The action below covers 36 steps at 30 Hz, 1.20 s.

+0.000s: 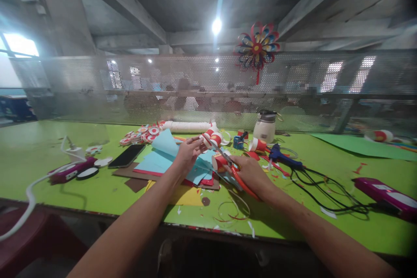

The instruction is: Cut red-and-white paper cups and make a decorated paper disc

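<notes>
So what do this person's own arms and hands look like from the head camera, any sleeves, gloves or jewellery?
Both forearms are bare as far as the frame shows: no sleeves in view. The left hand and right hand wear no gloves. No watch, bracelet or ring shows on either wrist or on the fingers that can be seen, though the picture is soft and small details could be missed.

The green table (48, 169) is crowded through its middle. Sheets of coloured paper (156, 163) lie stacked there, with a phone (126, 155) just to their left and paper rolls (146, 134) behind them toward the far edge. A white jar (264, 129) and a blue glue gun (282, 156) stand right of centre; its black cable (325, 191) sprawls toward the right end. A white cord (35, 182) crosses the near left corner. The far left stretch lies open, and the mesh screen (81, 91) closes the far edge.
</notes>
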### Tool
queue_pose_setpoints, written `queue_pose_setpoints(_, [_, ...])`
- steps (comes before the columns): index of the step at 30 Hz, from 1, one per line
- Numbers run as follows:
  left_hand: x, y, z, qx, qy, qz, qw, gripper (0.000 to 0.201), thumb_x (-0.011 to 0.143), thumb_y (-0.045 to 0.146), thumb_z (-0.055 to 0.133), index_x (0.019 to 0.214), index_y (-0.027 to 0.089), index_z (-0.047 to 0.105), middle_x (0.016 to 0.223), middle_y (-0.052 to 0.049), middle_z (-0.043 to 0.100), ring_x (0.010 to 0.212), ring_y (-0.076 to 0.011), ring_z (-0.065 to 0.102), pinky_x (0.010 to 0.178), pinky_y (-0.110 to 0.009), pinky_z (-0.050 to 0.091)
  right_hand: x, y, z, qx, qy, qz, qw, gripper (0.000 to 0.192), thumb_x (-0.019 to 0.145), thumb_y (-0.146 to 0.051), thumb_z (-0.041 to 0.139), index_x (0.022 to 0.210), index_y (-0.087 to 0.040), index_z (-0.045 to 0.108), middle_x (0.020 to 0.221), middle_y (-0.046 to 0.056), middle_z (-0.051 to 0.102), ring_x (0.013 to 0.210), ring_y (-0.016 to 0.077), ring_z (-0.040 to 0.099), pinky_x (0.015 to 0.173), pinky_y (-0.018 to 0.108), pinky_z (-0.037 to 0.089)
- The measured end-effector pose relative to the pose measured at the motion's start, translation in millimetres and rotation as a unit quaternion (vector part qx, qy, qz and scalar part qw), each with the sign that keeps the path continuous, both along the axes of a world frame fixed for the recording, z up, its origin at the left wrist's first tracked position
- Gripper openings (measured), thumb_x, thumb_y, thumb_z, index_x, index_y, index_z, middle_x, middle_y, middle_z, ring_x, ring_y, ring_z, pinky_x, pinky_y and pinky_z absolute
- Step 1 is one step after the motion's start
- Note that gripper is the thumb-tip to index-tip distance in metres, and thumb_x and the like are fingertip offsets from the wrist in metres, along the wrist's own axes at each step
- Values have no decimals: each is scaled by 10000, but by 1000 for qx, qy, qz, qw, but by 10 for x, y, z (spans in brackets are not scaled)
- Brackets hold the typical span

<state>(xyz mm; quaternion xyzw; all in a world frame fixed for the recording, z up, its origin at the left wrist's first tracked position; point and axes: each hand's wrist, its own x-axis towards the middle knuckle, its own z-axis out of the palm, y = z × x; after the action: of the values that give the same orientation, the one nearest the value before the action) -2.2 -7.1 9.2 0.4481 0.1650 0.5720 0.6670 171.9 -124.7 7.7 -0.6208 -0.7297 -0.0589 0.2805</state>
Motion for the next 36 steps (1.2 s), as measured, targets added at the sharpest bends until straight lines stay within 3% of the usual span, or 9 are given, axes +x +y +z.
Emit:
queue_pose_setpoints(14, [-20, 3, -3, 12, 11, 4, 1000, 338, 603, 170, 792, 869, 105, 594, 793, -87, 674, 713, -204, 662, 803, -448, 498, 12, 8, 20, 2, -18, 1, 1000, 310, 861, -389, 526, 1081, -234, 678, 951, 72, 729, 873, 235, 651, 746, 297, 456])
queue_pose_setpoints(36, [10, -8, -21, 37, 3, 12, 999, 407, 574, 164, 803, 918, 94, 597, 849, -100, 671, 779, -213, 650, 775, -415, 499, 40, 22, 28, -24, -1, -12, 1000, 325, 846, -375, 540, 1084, -213, 691, 930, 83, 740, 818, 231, 670, 697, 269, 453])
